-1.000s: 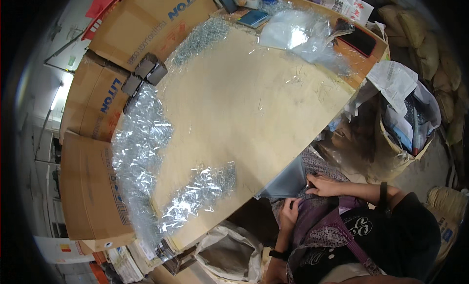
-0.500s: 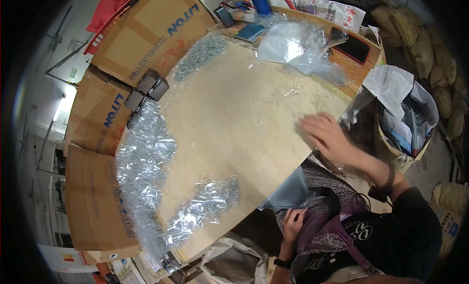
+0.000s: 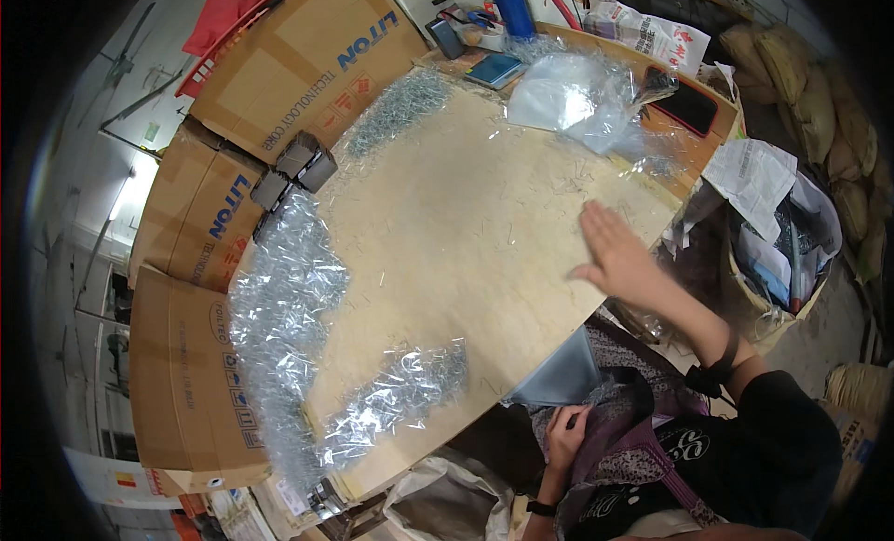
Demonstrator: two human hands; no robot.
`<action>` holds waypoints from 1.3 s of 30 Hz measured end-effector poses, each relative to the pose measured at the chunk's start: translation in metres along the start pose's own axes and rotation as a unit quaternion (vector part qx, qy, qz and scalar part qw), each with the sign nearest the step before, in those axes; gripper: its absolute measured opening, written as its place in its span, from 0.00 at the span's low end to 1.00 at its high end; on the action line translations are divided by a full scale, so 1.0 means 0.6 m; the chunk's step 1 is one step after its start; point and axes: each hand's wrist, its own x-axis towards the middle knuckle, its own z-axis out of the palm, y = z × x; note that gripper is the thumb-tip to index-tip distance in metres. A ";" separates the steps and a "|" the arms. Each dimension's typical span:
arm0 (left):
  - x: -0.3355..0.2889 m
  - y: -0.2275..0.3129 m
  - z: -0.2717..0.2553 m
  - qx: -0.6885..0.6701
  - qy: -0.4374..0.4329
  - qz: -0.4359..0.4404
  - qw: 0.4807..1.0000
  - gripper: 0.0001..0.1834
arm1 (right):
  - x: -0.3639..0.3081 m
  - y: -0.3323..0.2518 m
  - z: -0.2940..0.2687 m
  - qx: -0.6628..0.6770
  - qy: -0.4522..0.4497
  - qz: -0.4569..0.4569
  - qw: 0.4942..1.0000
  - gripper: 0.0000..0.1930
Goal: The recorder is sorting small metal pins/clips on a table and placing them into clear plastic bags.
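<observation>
My right hand (image 3: 616, 258) lies flat over the right part of the pale wooden tabletop (image 3: 438, 224), fingers stretched out together and thumb apart, holding nothing. A few loose bits of thin silvery wire (image 3: 568, 183) lie beyond its fingertips. Below the table's near edge, my left hand (image 3: 566, 436) has its fingers closed at the lower edge of a clear plastic bag (image 3: 559, 371), which sits against the table edge. A heap of shiny wire pieces (image 3: 396, 392) lies on the near left of the top, and a larger heap (image 3: 284, 308) runs along the left side.
Cardboard panels (image 3: 289, 66) wall the left and far sides. Small dark boxes (image 3: 305, 161) stand against them. At the far right are clear plastic bags (image 3: 568, 94), a phone (image 3: 689, 106) and a blue bottle (image 3: 512, 8). A paper-lined bin (image 3: 787, 252) stands right; an open sack (image 3: 447, 504) sits below.
My right hand has turned so its fingers point farther away across the tabletop, and its thumb now sticks out. My left hand stays by the plastic bag. The whole view has shifted slightly.
</observation>
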 end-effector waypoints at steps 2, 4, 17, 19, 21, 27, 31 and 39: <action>0.001 0.004 0.003 -0.005 0.001 -0.005 1.000 0.05 | 0.011 -0.023 0.009 0.022 -0.012 -0.034 0.999 0.49; 0.000 0.002 0.006 -0.006 0.006 0.003 1.000 0.04 | 0.037 -0.046 0.023 0.047 -0.023 -0.072 0.996 0.49; 0.002 0.028 0.004 -0.026 0.004 -0.012 1.000 0.06 | -0.034 -0.106 -0.008 0.121 -0.085 -0.275 0.950 0.36; 0.002 0.029 0.002 -0.033 0.002 -0.020 0.999 0.07 | -0.056 -0.117 -0.027 0.183 -0.103 -0.280 0.937 0.30; -0.008 0.027 0.000 -0.044 -0.005 -0.034 0.998 0.06 | -0.075 -0.119 -0.036 0.218 -0.129 -0.294 0.922 0.29; -0.018 0.026 0.007 -0.060 -0.015 -0.071 0.996 0.06 | -0.057 -0.174 -0.017 0.265 -0.124 -0.358 0.887 0.27; -0.024 0.023 0.011 -0.067 -0.013 -0.082 0.994 0.06 | -0.051 -0.211 0.010 0.230 -0.084 -0.410 0.879 0.29; -0.026 -0.014 0.024 -0.155 0.049 -0.152 0.975 0.06 | -0.131 -0.110 -0.005 0.395 -0.125 -0.370 0.831 0.27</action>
